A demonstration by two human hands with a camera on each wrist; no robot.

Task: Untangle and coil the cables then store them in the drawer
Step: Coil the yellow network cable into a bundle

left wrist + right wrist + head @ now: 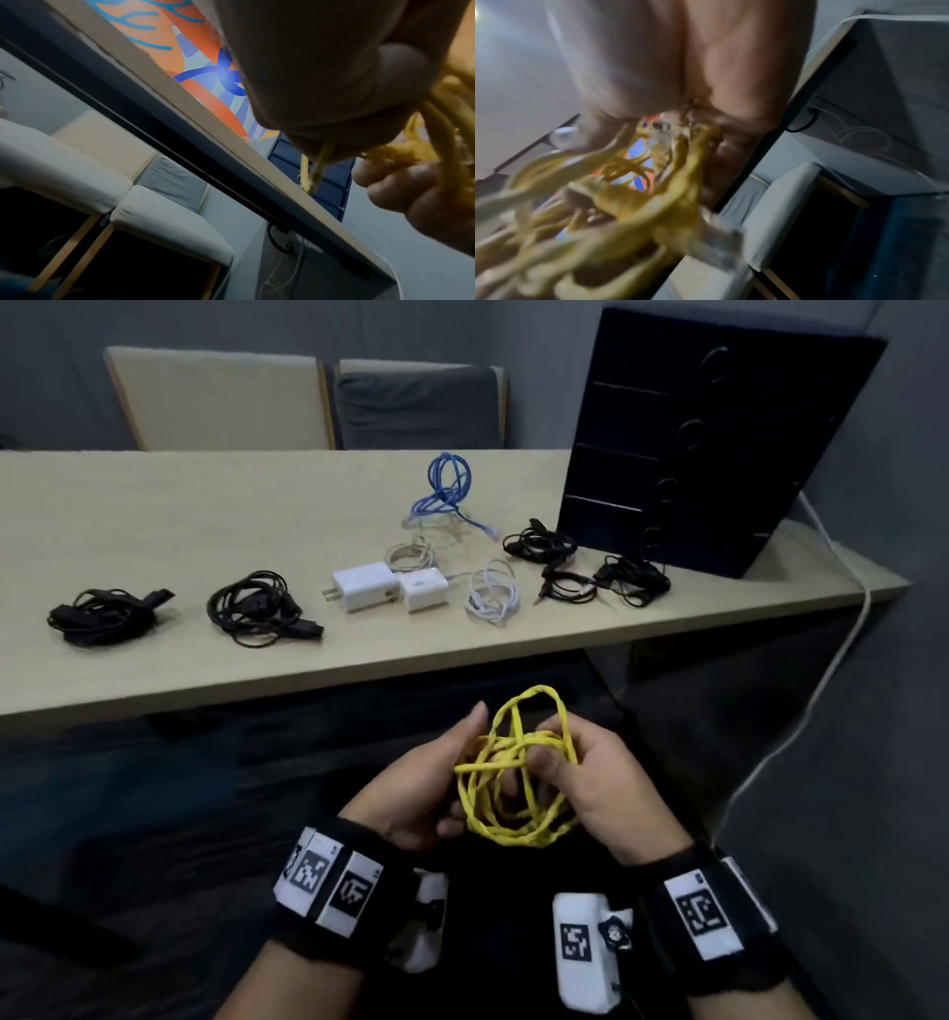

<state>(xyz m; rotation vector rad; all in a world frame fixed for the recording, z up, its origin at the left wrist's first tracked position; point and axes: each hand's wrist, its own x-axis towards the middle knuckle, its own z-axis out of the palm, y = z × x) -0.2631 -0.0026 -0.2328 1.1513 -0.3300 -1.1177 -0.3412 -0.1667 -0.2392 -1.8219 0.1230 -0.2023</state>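
Observation:
A tangled yellow cable point(513, 773) hangs in loose loops between both hands, below the table's front edge. My left hand point(431, 783) holds its left side, forefinger pointing up and lower fingers curled under the loops. My right hand point(595, 778) pinches the crossing strands with its thumb on top. The left wrist view shows yellow cable point(437, 125) strands running out from under my left hand point(334, 71). The right wrist view is blurred, with the yellow cable point(628, 203) filling it. A dark drawer unit point(693, 444) stands on the table's right end, with all its drawers closed.
On the table point(205, 505) lie two black cable bundles point(102, 616) point(257, 608), two white chargers point(364, 585), a white cable point(493, 593), a blue cable point(444, 495) and more black cables point(631, 582). A white cord point(821, 685) hangs off the right edge. Chairs stand behind.

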